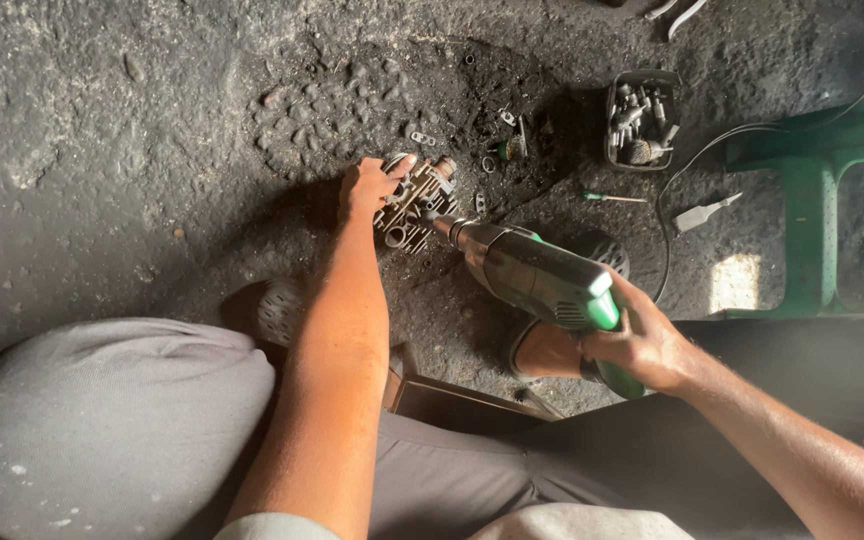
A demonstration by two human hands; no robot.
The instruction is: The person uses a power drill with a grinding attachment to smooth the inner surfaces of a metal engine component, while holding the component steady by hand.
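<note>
I am looking down at a small dark tray (642,120) lying on the far right of the oily ground (102,150); it is holding a heap of metal bits, bolts and what looks like sockets, though I cannot tell them apart. My left hand (370,188) is resting on the left edge of a finned metal casting (414,205), which is lying on the ground in the far middle; the fingers are curled and pressed together over its rim, holding it down. My right hand (642,345) is closing tight around the grip of a green and grey drill (542,280), near right of the casting, and the drill is slanting to the far left with its tip touching the casting's top. Loose washers and small parts (507,140) are lying scattered just beyond the casting. A green-handled screwdriver (612,197) is lying to the right, between the casting and a white tube (704,213), and a thin cable (692,165) is curving past them. A green plastic frame (812,190) is standing at the right edge. My grey-clothed knee (102,420) is filling the near left, and my left forearm is covering part of the ground before the casting.
</note>
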